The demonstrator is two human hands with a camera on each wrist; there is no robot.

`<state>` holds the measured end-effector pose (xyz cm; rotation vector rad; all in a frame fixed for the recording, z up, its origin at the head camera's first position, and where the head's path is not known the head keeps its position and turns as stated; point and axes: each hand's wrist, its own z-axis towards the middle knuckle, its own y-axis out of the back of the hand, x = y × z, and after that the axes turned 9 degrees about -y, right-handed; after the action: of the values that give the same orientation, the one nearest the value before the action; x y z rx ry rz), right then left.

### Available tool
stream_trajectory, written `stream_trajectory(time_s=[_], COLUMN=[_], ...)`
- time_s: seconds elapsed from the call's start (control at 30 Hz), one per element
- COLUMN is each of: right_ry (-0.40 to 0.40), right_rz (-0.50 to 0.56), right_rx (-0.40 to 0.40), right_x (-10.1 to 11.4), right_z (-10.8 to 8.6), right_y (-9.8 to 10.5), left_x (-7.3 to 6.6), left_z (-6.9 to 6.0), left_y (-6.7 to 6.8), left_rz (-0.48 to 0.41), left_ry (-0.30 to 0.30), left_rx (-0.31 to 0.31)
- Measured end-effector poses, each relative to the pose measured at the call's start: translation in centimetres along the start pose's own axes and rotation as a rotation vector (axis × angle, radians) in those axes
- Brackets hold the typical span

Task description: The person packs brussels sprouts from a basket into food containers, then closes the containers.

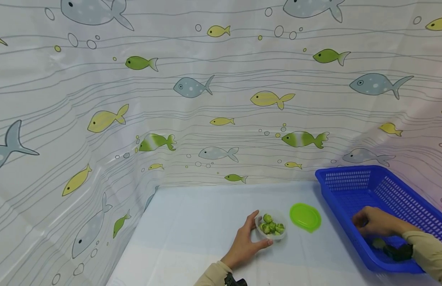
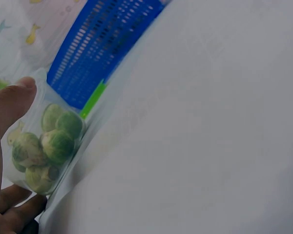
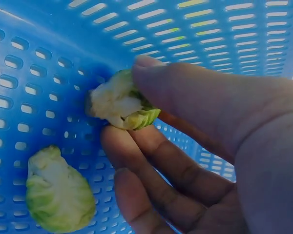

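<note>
My left hand [image 1: 245,242] holds a small clear plastic container [image 1: 286,228] on the table, thumb on its near side and fingers on its far side. Several Brussels sprouts [image 2: 57,146] lie inside that container. Inside the blue basket [image 1: 330,206], my right hand [image 1: 380,222] pinches a Brussels sprout [image 3: 119,100] between thumb and fingers; its pale cut end shows in the right wrist view. Another sprout [image 3: 61,195] lies on the basket's slotted bottom, below and to the left of those fingers.
A bright green lid [image 1: 305,217] lies flat on the white-covered table [image 1: 192,222] between container and basket. The basket's raised walls surround the right hand. A fish-patterned curtain [image 1: 221,99] hangs behind the table and along its sides.
</note>
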<state>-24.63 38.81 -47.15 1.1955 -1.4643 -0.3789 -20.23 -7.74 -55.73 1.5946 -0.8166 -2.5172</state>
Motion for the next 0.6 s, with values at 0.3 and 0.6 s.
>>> stream_trajectory(time_s=[0.3,0.6], right_ry=[-0.030,-0.069], right_rz=[0.034,0.016], right_rx=[-0.007,-0.041], right_x=[0.43,0.34], right_z=[-0.22,0.05], right_y=[-0.02,-0.05], left_x=[0.12,0.19], left_z=[0.05,0.10], left_y=[-0.12,-0.10], left_rz=[0.009,0.021], left_ry=[-0.010,-0.012], left_rx=[0.001,0.002])
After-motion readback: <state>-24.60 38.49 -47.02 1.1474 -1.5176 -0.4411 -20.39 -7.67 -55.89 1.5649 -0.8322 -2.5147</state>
